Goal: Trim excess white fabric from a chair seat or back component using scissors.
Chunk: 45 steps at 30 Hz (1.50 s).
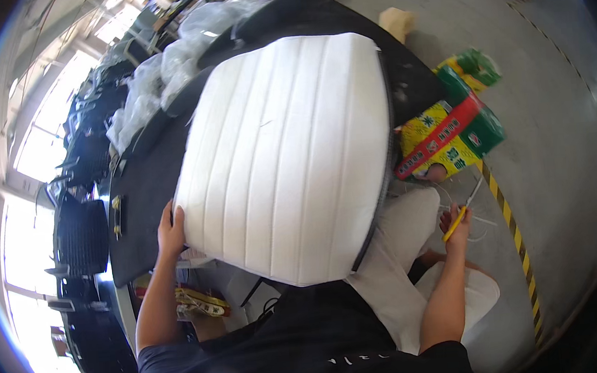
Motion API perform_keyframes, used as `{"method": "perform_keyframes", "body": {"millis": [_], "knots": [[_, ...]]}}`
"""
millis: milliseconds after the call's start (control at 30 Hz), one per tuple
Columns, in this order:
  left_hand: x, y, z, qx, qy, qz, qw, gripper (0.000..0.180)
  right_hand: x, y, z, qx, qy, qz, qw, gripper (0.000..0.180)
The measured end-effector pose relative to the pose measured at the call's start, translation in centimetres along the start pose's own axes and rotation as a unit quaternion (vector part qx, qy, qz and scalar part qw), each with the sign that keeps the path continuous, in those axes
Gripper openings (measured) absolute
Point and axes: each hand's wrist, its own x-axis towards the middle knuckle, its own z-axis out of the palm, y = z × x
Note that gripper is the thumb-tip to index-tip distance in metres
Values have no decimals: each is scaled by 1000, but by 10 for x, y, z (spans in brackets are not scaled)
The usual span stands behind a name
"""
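Note:
A large white padded panel [289, 159] with stitched parallel channels, like a seat cushion or chair back, lies over the black table and reaches above my lap. A dark edge runs along its right side, and a short loose thread shows on its face. My left hand [170, 230] is closed on the panel's lower left edge, its fingers partly hidden. Out to the right, apart from the panel, my right hand [457, 224] holds yellow-handled scissors [454, 225] with the blades pointing up and away.
Around the panel shows the black tabletop [145, 191]. Clear plastic-wrapped items [163, 74] line its far left. A yellow-green printed bag [449, 136] is at the right, near thin white strips. Yellow-black tape [508, 219] marks the floor. Black mesh chair backs [81, 235] stand along the left.

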Motion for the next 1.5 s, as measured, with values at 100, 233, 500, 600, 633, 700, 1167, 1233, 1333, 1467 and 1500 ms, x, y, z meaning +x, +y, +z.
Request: {"method": "perform_keyframes", "body": {"millis": [100, 233, 500, 600, 633, 700, 1167, 1233, 1333, 1467, 1500], "knots": [[-47, -24, 22, -8, 89, 44, 995, 61, 5, -10, 0, -12, 68, 29, 997, 43], [-44, -15, 60, 128, 249, 96, 955, 59, -5, -13, 10, -12, 64, 36, 997, 43], [-41, -13, 70, 158, 332, 145, 919, 57, -20, 13, 3, -56, 11, 7, 998, 34], [-43, -10, 73, 147, 334, 160, 917, 58, -22, 31, 3, 1, -11, 77, 997, 34], [-43, -11, 71, 151, 333, 160, 917, 58, -23, 36, 8, 19, 7, 95, 995, 34], [-45, -15, 70, 156, 339, 147, 916, 59, -26, 46, 16, 36, 25, 119, 992, 35], [-37, 0, 81, 120, 402, 174, 891, 51, -61, 43, 61, 69, -41, 55, 995, 62], [-36, -2, 84, 116, 409, 169, 889, 51, -63, 46, 63, 75, -45, 29, 996, 65], [-36, -3, 86, 108, 426, 167, 883, 49, -79, 44, 78, 120, -73, 17, 990, 74], [-36, 2, 90, 93, 440, 164, 878, 45, -99, 26, 74, 101, 23, -28, 994, 77], [-36, 1, 90, 89, 442, 171, 876, 46, -106, 21, 76, 118, 28, -73, 990, 73]]}}
